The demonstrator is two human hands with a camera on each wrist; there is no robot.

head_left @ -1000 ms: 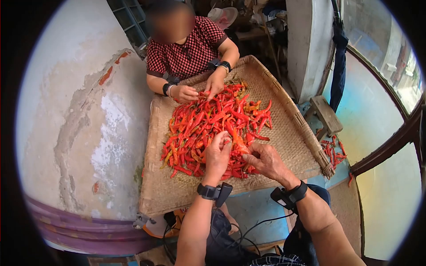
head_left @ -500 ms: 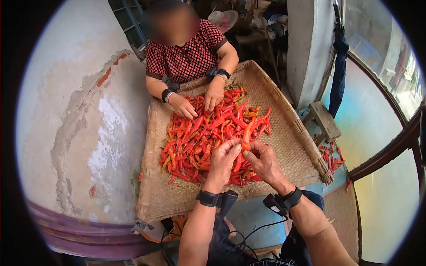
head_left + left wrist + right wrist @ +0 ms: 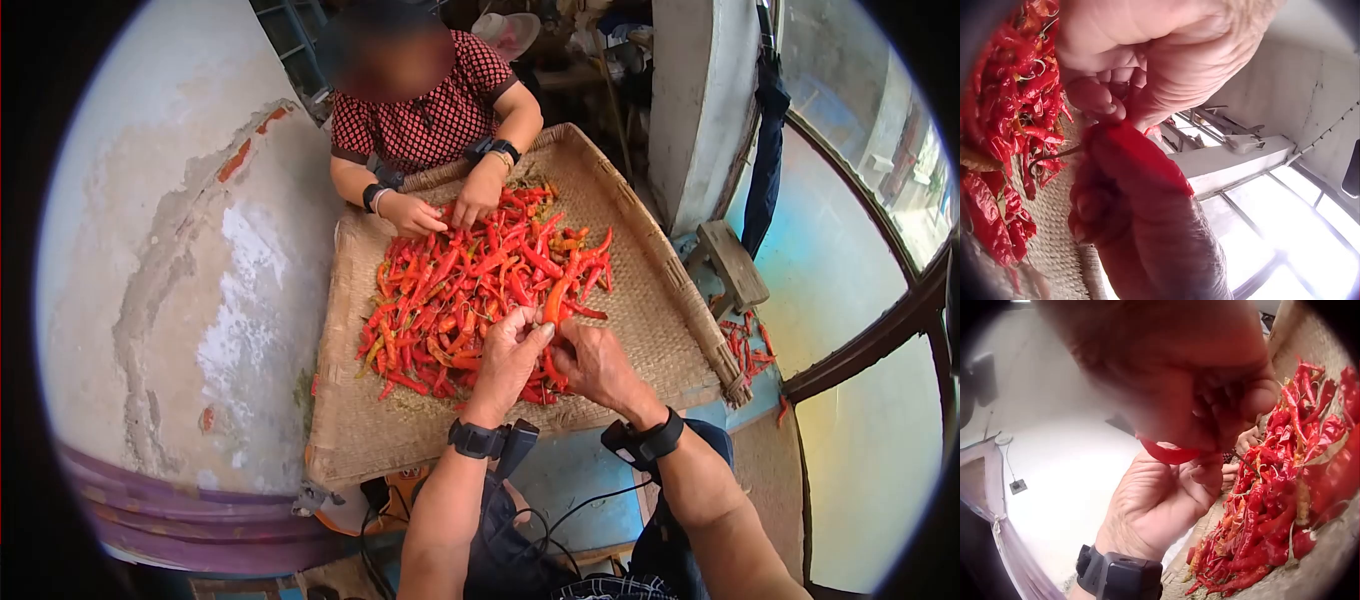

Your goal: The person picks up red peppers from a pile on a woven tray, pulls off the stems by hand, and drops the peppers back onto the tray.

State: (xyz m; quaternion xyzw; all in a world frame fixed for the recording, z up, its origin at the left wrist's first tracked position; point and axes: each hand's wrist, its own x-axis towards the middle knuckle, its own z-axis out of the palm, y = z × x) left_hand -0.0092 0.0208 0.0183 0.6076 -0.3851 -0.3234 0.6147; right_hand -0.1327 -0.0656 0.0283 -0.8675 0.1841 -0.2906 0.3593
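Over the near side of a pile of red chili peppers point(image 3: 450, 300), both hands meet at one long chili pepper point(image 3: 1141, 153). My left hand point(image 3: 508, 360) pinches it between thumb and fingers. On its other side my right hand point(image 3: 597, 368) grips it with curled fingers, partly covering it. A thin dark stem point(image 3: 1054, 154) sticks out from the pepper toward the pile in the left wrist view. The right wrist view shows the pepper's red skin point(image 3: 1172, 454) between the two hands.
A shallow woven tray point(image 3: 670, 330) bears the pile. Across it a person point(image 3: 425, 130) in a patterned shirt works with both hands at the far peppers. To the right are a wooden stool point(image 3: 735, 265) and more chilies point(image 3: 748, 345) on the floor. A wall point(image 3: 180, 250) bounds the left.
The hands have come together around a chili pepper, which was raised upright between them half a second ago. The other person's hands have shifted over the far peppers.
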